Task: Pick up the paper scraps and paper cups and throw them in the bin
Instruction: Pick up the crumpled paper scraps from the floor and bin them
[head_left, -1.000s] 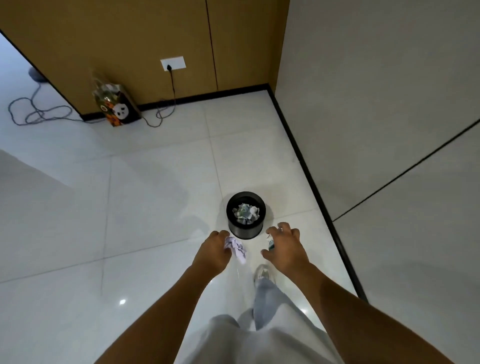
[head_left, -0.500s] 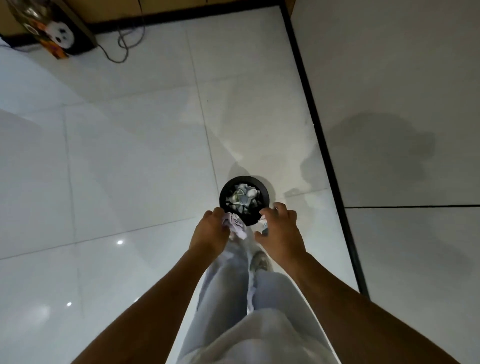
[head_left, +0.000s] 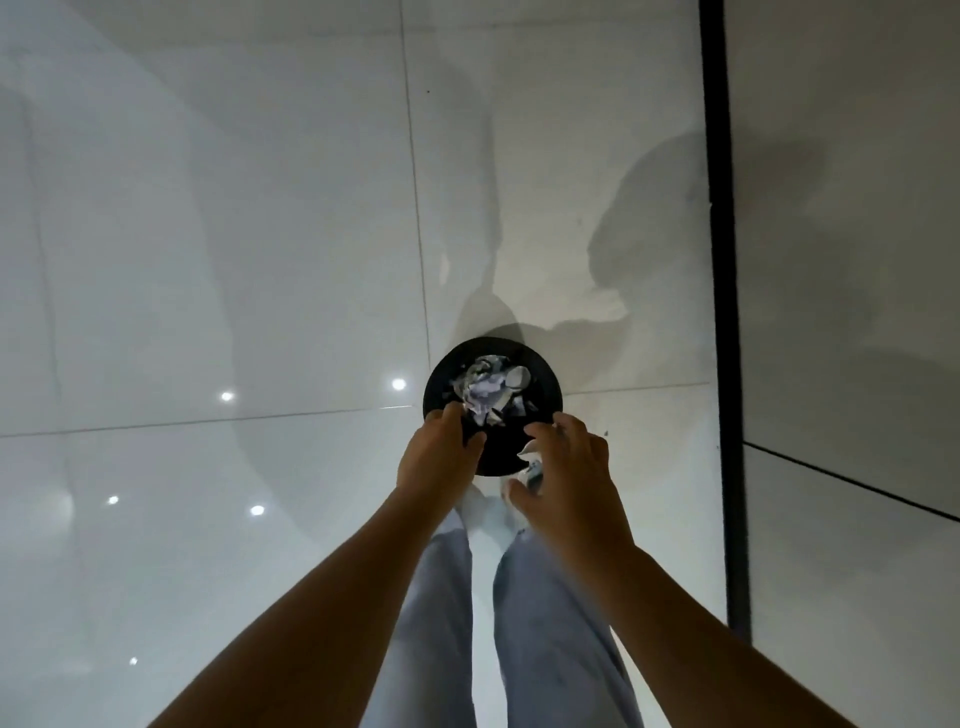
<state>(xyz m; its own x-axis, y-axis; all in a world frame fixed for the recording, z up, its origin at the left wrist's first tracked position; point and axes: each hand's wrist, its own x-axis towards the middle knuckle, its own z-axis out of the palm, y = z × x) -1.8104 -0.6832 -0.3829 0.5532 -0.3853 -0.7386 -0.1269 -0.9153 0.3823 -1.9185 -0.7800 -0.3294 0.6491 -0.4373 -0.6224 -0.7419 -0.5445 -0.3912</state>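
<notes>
**A:** Glossy white tiles (head_left: 208, 260) fill most of the view, smooth enough to mirror small ceiling lights as bright dots. What stands on them?

**B:** A round black bin (head_left: 492, 405), seen from straight above, its rim a dark ring. Inside lies a heap of crumpled paper scraps (head_left: 488, 389), pale grey and white, creased and angular. A black baseboard strip (head_left: 722, 312) runs up the right side, with a matte grey wall (head_left: 841, 208) beyond it.

**A:** Where are the hands?

**B:** Both reach forward on bare forearms over the near edge of the bin. The left hand (head_left: 436, 457) hangs over the rim's left side, fingers curled downward; its fingertips overlap the dark opening, and I cannot tell whether it holds anything, since no paper shows in it.

**A:** And the right?

**B:** The right hand (head_left: 566, 467) sits at the bin's near right edge, fingers bent and a little spread. A small white paper scrap (head_left: 531, 460) shows against its thumb side, between the thumb and the curled fingers, just above the rim and not yet among the heap. The grip looks like a loose pinch, though the contact is blurred.

**A:** Anything below?

**B:** Light grey trouser legs (head_left: 545, 623), soft and slightly wrinkled, and the tip of a pale shoe (head_left: 480, 512) beside the bin's base.
</notes>
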